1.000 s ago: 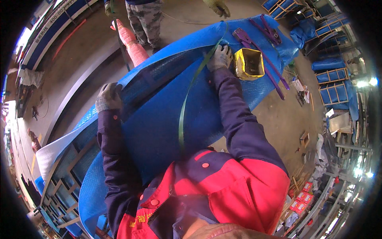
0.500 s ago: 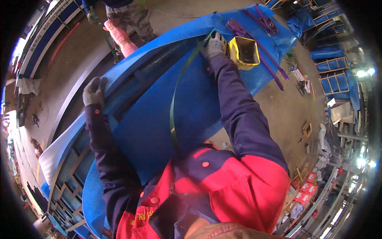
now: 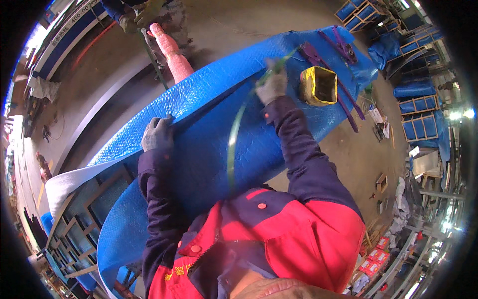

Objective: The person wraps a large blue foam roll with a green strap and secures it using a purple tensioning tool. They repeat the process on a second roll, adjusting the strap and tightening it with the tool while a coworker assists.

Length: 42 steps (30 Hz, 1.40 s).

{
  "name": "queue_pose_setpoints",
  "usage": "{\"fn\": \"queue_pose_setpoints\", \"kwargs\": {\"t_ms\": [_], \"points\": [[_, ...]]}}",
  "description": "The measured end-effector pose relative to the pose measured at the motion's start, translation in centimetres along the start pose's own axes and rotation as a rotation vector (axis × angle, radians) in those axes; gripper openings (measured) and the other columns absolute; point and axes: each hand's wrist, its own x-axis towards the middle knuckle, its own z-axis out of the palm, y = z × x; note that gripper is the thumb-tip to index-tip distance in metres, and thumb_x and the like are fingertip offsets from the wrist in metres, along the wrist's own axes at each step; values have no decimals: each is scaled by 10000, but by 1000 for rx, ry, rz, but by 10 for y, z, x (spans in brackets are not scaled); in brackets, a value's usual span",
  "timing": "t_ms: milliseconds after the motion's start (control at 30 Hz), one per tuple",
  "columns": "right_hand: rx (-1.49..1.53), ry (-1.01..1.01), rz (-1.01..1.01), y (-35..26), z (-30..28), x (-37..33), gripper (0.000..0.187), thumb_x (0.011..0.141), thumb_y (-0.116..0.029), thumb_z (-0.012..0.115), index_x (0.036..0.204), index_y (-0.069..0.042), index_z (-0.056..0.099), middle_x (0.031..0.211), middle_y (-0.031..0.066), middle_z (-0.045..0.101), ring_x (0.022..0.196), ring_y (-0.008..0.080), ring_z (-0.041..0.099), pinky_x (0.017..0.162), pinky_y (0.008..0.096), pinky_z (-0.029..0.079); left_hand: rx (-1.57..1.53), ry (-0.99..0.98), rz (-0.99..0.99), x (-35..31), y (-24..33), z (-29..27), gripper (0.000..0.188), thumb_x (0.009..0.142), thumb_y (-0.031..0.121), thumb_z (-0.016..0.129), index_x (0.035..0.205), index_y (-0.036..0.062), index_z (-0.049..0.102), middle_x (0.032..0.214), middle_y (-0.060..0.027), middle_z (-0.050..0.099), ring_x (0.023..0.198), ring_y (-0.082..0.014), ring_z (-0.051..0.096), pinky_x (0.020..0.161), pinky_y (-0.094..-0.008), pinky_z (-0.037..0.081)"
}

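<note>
Left forearm, dark navy sleeve, points to 12 o'clock; grey-gloved left hand (image 3: 158, 134) sits between 9 and 10 o'clock of view centre, on the folded edge of the shiny blue textured plastic sheet (image 3: 199, 164). Left fingers partly bent, touching the sheet; undersides hidden, can't tell if they pinch it. Right arm bends in from the lower right, forearm toward 11 o'clock; grey-gloved right hand (image 3: 273, 87) at 1 o'clock, above the sheet. Right fingers motion-blurred, bent in, at the narrow flat green strap (image 3: 232, 144); can't tell how tightly they close on it. Strap curves from the right hand over the sheet toward 6 o'clock, near the red-and-navy jacket (image 3: 303, 229). Sheet fills the middle, running from 8 to 2 o'clock. Just beside the right hand, at its 3 o'clock: open square container with yellow rim (image 3: 332, 94), on the sheet. Purple long-handled metal tool (image 3: 309, 52) past 1 o'clock, second purple tool (image 3: 343, 49) beyond it, both on the sheet. Pink wrapped bundle (image 3: 172, 52) at 11 o'clock, near a co-worker's gloved hand (image 3: 128, 24).
</note>
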Motion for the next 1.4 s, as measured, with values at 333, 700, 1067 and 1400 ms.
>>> {"fn": "queue_pose_setpoints", "kwargs": {"t_ms": [333,700,1067,1400], "points": [[-51,-267,-887,-138,32,-17,449,853,-299,708,1297,-277,638,1284,36,610,1234,296,549,1090,574,368,7,110,90,2,-26,19,251,934,277,670,1154,161,690,1081,-138,649,1002,-375,668,855,-470,561],[165,-598,-939,-186,57,-25,193,845,-177,643,1037,-186,638,967,79,654,924,324,681,759,487,522,125,-339,59,28,-14,2,307,955,400,643,1129,147,632,1159,-117,673,1079,-328,682,889,-459,564],[159,-667,-897,-171,43,-47,215,783,-115,700,968,-178,612,975,82,642,973,334,658,825,477,515,63,-159,80,-7,-16,34,239,857,239,707,1074,159,645,1080,-92,673,1046,-318,682,872,-464,562],[321,-853,-779,-104,-56,-87,616,902,-203,708,1472,-95,503,1417,177,574,1328,345,556,1160,466,397,69,-59,102,-31,-13,35,226,930,295,676,1130,190,695,1097,-88,671,1073,-327,651,907,-455,538]]}}
